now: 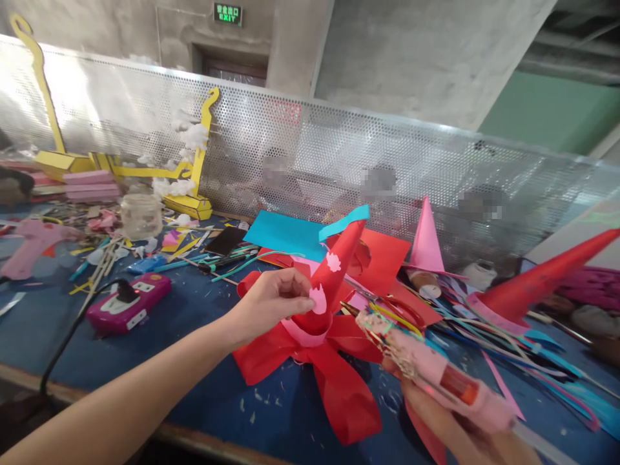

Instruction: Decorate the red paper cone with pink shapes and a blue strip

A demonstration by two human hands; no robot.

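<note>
Left hand: the left hand [274, 302] is closed in a pinch on the red cone [329, 284], thumb near its base.
Right hand: the right hand [465, 433] is wrapped around a pink glue gun [436, 368], nozzle toward the cone.
Cone: it stands tilted on red paper petals [334, 374], near the bench's [194, 387] front edge.
Handling: it looks light, thin and easily creased; hold it low with a gentle pinch.
Nearby: a magenta power strip [128, 303] lies toward the left edge.

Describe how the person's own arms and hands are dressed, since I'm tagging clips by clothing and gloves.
Both are bare. The left hand wears no glove, ring or visible watch, and its forearm is uncovered right to the picture's lower left edge, with no sleeve in sight. The right hand is also ungloved, but only its fingers and part of the palm show at the bottom edge; its wrist and arm are out of frame.
</note>
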